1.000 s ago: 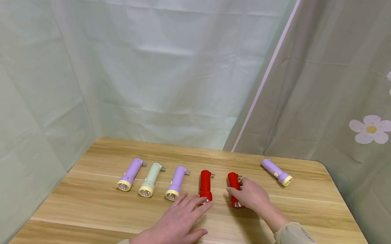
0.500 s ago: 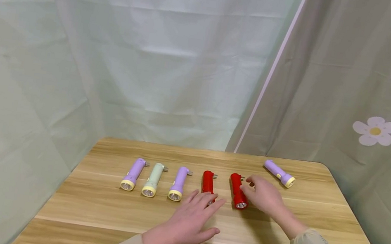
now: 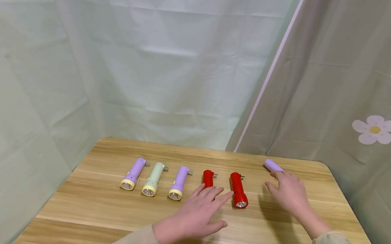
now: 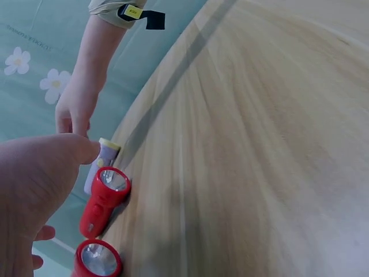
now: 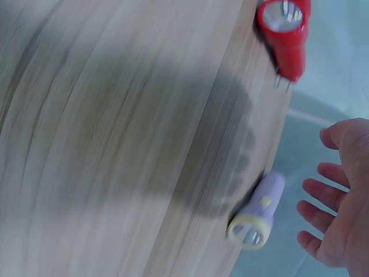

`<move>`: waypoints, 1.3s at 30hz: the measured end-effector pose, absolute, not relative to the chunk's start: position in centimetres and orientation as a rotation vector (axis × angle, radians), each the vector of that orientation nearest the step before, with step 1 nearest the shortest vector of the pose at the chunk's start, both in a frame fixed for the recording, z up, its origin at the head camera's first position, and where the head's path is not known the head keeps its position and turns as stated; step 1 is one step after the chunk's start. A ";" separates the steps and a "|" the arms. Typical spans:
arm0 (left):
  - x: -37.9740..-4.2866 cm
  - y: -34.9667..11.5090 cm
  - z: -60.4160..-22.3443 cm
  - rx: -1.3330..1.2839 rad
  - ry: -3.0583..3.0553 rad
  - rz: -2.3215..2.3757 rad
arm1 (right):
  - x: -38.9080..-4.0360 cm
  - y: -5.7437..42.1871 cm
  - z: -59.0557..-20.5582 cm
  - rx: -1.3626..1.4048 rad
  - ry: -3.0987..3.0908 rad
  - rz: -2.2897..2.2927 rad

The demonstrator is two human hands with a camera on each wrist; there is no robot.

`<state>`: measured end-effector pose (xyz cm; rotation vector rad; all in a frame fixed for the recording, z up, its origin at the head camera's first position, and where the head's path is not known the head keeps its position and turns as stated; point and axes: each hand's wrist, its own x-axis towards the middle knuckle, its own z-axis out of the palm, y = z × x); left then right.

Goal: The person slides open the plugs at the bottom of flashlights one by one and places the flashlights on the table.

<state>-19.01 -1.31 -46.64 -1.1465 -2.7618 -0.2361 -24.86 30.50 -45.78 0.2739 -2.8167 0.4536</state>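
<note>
My right hand (image 3: 288,193) hovers over the lone purple flashlight (image 3: 272,165) at the table's back right, its fingers loosely bent. In the right wrist view a gap shows between the fingers and this purple flashlight (image 5: 258,210); in the head view the hand covers its lamp end. My left hand (image 3: 201,214) is spread with straight fingers above the lamp end of a red flashlight (image 3: 208,177), partly hiding it; whether they touch is unclear. Just right of those fingers lies a second red flashlight (image 3: 238,190), lamp towards me, plug prongs out.
To the left, in the same row, lie a purple flashlight (image 3: 179,180), a pale green flashlight (image 3: 153,178) and another purple flashlight (image 3: 133,173), all with prongs out. The wooden table (image 3: 111,214) ends at a hanging curtain (image 3: 172,73) behind.
My right hand has let go of the right-hand red flashlight and moved right and back to the lone purple one. My left hand has slid a little to the right.
</note>
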 end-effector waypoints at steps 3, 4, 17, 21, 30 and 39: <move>-19.2 -0.8 -46.5 -1.154 -2.788 -0.244 | -25.1 31.8 -45.8 0.234 -2.830 0.441; -19.2 -0.6 -46.4 -1.159 -2.792 -0.244 | -25.2 32.2 -46.0 0.218 -2.838 0.439; -19.2 2.3 -45.4 -1.205 -2.785 -0.307 | -26.4 35.2 -47.3 0.065 -2.889 0.498; -19.9 3.2 -45.4 -1.192 -2.782 -0.304 | -26.8 35.4 -47.8 0.039 -2.903 0.512; -21.3 4.8 -45.7 -1.142 -2.798 -0.239 | -27.5 35.2 -48.0 -0.005 -2.919 0.508; -21.9 5.9 -46.2 -1.146 -2.774 -0.152 | -28.7 34.7 -47.8 -0.008 -2.958 0.472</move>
